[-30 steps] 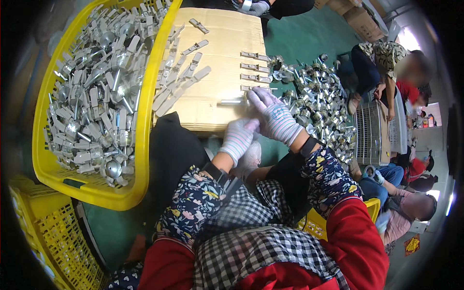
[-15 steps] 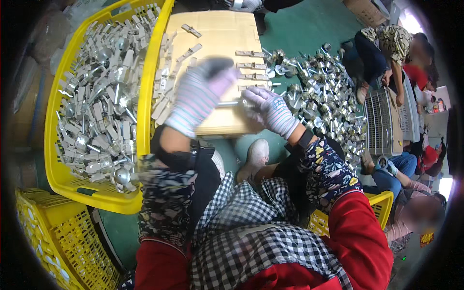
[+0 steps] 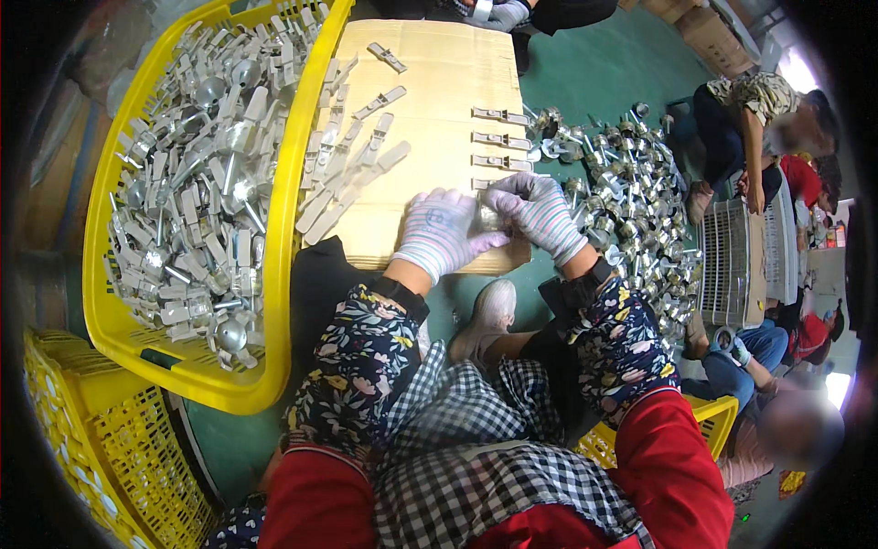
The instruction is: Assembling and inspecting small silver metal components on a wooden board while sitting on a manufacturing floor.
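On the near right of a cardboard-topped work surface [image 3: 430, 91], my two gloved hands meet at a shiny round metal part [image 3: 490, 218]. My right hand [image 3: 540, 215] pinches this part from the right, its thumb and forefinger bent over it. From the left, my left hand [image 3: 443, 232] closes against the same part, fingers curled and thumb below it; any stem is hidden by the glove. Beyond the right hand, several grey lever clips [image 3: 500, 139] lie in a column along the right edge. More loose clips [image 3: 352, 151] lie scattered at the left of the cardboard.
A big yellow basket [image 3: 285, 238] heaped with metal-and-grey assemblies stands at the left. Right of the cardboard, a pile of round metal parts with stems [image 3: 631, 201] covers the green floor. Another yellow crate [image 3: 146, 448] stands lower left. Other people sit at the right.
My left hand has moved right and down, from over the cardboard's middle to the metal part at my right hand. The whole view has shifted slightly.
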The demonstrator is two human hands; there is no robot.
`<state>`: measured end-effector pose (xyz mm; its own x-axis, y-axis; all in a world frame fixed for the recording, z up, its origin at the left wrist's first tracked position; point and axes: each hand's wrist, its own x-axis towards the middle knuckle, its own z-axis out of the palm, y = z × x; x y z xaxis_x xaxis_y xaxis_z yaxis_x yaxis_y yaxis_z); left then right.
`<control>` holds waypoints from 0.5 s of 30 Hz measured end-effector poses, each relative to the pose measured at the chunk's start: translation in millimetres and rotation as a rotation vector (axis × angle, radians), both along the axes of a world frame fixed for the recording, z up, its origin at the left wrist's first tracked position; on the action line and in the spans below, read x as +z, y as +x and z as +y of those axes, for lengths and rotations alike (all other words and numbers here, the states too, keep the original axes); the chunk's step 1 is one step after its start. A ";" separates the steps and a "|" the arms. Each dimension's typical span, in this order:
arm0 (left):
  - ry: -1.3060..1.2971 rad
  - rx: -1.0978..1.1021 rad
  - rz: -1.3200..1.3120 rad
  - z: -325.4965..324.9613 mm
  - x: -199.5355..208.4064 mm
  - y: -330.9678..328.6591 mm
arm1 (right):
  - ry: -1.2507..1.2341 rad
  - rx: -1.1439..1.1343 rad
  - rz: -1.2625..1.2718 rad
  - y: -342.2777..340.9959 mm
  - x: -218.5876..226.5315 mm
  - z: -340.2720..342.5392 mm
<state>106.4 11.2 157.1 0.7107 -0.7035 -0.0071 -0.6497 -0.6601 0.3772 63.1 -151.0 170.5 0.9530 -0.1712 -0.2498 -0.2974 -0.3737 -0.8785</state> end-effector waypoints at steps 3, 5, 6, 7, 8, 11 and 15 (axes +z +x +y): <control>0.183 -0.085 0.168 -0.3 7.4 14.7 | -0.070 -0.035 0.052 5.6 4.6 7.3; 0.129 -0.128 0.215 -2.7 7.1 21.9 | -0.027 -0.074 0.059 6.5 -0.8 6.8; 0.207 -0.147 0.270 -7.2 7.8 28.3 | -0.049 -0.129 0.020 8.5 -9.2 5.5; 0.207 -0.143 0.273 -9.1 8.5 33.6 | -0.068 -0.181 -0.020 12.0 -12.0 6.0; 0.212 -0.181 0.267 -10.5 8.2 38.1 | -0.108 -0.140 -0.028 13.8 -11.1 3.5; 0.187 -0.201 0.297 -17.4 -0.2 55.2 | -0.141 0.028 -0.381 9.1 4.1 -1.2; 0.253 -0.231 0.403 -21.8 5.1 66.7 | -1.066 0.414 -0.487 9.8 16.7 -3.6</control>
<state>173.0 -10.6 162.3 0.4434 -0.7822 -0.4377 -0.6250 -0.6198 0.4745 72.9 -154.7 187.3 0.9382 0.2642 0.2237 0.2849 -0.9563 -0.0653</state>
